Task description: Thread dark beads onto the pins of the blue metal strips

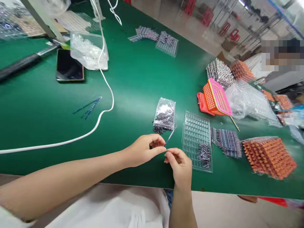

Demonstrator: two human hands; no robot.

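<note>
Past the far edge of the green desk, I see a pale floor with red stools standing on it. Metal shelving lies farther back, blurred in my view, near a bright light.

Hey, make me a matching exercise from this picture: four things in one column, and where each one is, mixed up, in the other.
Things
1. Black phone
2. Long white cable
3. Orange plastic basket with pink rim
4. Clear compartmented plastic tray

Places
A. Beside the right hand
B. Next to a clear bag of white material
C. Beside a flat red piece
D. Curving across the green table's left half

Pairs: 1-B, 2-D, 3-C, 4-A
</note>
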